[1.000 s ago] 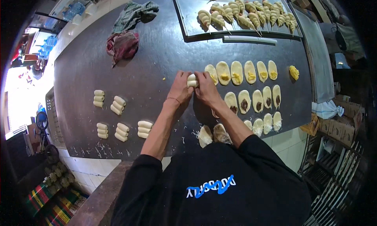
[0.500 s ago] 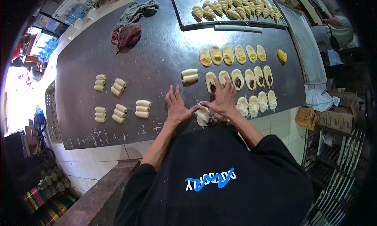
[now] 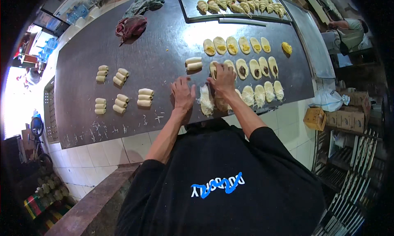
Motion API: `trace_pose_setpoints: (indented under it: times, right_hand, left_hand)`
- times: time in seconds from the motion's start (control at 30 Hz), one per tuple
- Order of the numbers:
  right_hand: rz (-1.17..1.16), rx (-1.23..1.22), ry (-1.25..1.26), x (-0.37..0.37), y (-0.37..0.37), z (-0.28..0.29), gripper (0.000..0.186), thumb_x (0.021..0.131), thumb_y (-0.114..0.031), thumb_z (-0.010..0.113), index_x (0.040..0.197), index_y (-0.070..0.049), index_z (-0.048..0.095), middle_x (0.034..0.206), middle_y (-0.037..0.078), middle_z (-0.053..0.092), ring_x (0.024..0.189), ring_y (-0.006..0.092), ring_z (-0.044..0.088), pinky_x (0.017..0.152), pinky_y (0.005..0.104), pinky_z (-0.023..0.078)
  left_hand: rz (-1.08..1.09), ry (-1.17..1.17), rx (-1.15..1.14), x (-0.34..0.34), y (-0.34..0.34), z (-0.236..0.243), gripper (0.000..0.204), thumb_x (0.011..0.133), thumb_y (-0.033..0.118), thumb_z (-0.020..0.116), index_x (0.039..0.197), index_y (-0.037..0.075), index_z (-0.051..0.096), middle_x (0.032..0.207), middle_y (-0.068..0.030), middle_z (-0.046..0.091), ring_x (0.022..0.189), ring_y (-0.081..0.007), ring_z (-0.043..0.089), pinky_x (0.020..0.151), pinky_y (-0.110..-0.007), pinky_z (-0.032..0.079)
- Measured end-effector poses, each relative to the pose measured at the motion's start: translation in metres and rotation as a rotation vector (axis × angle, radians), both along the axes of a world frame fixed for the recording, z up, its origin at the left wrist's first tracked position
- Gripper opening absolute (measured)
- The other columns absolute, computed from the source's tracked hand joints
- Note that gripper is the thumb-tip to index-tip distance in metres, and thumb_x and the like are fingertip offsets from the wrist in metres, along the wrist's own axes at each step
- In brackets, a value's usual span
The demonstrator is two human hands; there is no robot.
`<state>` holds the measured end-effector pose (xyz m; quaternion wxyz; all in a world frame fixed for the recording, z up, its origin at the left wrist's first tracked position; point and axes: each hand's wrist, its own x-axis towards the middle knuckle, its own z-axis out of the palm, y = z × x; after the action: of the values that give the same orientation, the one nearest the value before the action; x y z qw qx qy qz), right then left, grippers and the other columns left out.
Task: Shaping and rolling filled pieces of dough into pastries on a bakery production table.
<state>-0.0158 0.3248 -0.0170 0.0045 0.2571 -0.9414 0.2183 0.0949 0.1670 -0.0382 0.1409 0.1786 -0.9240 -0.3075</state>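
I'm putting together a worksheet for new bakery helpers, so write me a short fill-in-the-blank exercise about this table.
1. The spiral pastries lie on a flat metal ____.
2. Of the rows of flat dough, the one nearest the pastries has filling coloured ____.
3. The hand over the row of brown-filled dough is the ____ one.
4. Beside the green cloth lies a cloth that is ____.

Missing words: tray; yellow; right; red.

The dough rolls (image 3: pixel 145 97) look smooth and matt, the tabletop (image 3: pixel 164 43) glossy, the rags (image 3: pixel 132 26) cloth.
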Motion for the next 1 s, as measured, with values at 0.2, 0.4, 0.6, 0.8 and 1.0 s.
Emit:
trace_pose_setpoints:
  times: [0.2, 0.4, 0.6, 0.8, 1.0]
  right_hand:
    - [0.359, -0.218, -0.025, 0.087, 0.066, -0.004, 0.023, 0.077, -0.011, 0.071, 0.099, -0.006, 0.067, 0.100, 0.009, 0.064, 0.093, 0.0290, 0.058, 0.081, 0.0409, 0.047]
    - [0.425, -0.197, 0.185, 0.098, 0.057, -0.008, 0.021, 0.076, -0.007, 0.068, 0.097, -0.006, 0.065, 0.099, 0.005, 0.064, 0.090, 0.0278, 0.057, 0.080, 0.0397, 0.047]
    - [0.325, -0.338, -0.175, 0.094, 0.063, -0.005, 0.016, 0.078, -0.006, 0.067, 0.093, -0.004, 0.061, 0.086, 0.013, 0.063, 0.081, 0.0320, 0.059, 0.074, 0.0412, 0.047]
    - [0.069, -0.090, -0.211, 0.055, 0.030, 0.001, 0.027, 0.074, -0.024, 0.077, 0.088, -0.005, 0.064, 0.076, 0.014, 0.066, 0.078, 0.0367, 0.063, 0.069, 0.0463, 0.050]
    - [0.260, -0.222, -0.216, 0.052, 0.052, -0.008, 0.021, 0.072, -0.016, 0.075, 0.092, -0.011, 0.069, 0.086, 0.009, 0.070, 0.083, 0.0327, 0.061, 0.076, 0.0428, 0.048]
  left_hand:
    - [-0.510, 0.106, 0.154, 0.079, 0.027, -0.001, 0.020, 0.082, 0.014, 0.070, 0.100, 0.007, 0.066, 0.102, -0.0104, 0.060, 0.096, -0.0310, 0.056, 0.085, -0.044, 0.043]
    - [-0.418, 0.242, -0.241, 0.066, 0.046, -0.010, 0.021, 0.081, 0.019, 0.068, 0.101, 0.010, 0.067, 0.103, -0.0041, 0.059, 0.096, -0.0237, 0.055, 0.092, -0.043, 0.040]
    - [-0.417, 0.108, -0.113, 0.061, 0.058, 0.001, 0.011, 0.089, 0.020, 0.060, 0.090, 0.009, 0.062, 0.084, -0.0054, 0.063, 0.087, -0.0244, 0.061, 0.099, -0.048, 0.038]
    - [-0.006, -0.233, 0.028, 0.024, 0.043, 0.012, 0.036, 0.079, 0.032, 0.070, 0.103, 0.007, 0.059, 0.091, -0.0110, 0.064, 0.091, -0.0342, 0.062, 0.082, -0.049, 0.044]
    - [-0.156, -0.057, 0.247, 0.022, 0.020, 0.002, 0.019, 0.088, 0.024, 0.064, 0.102, 0.011, 0.062, 0.090, -0.0119, 0.059, 0.088, -0.0340, 0.061, 0.073, -0.044, 0.047]
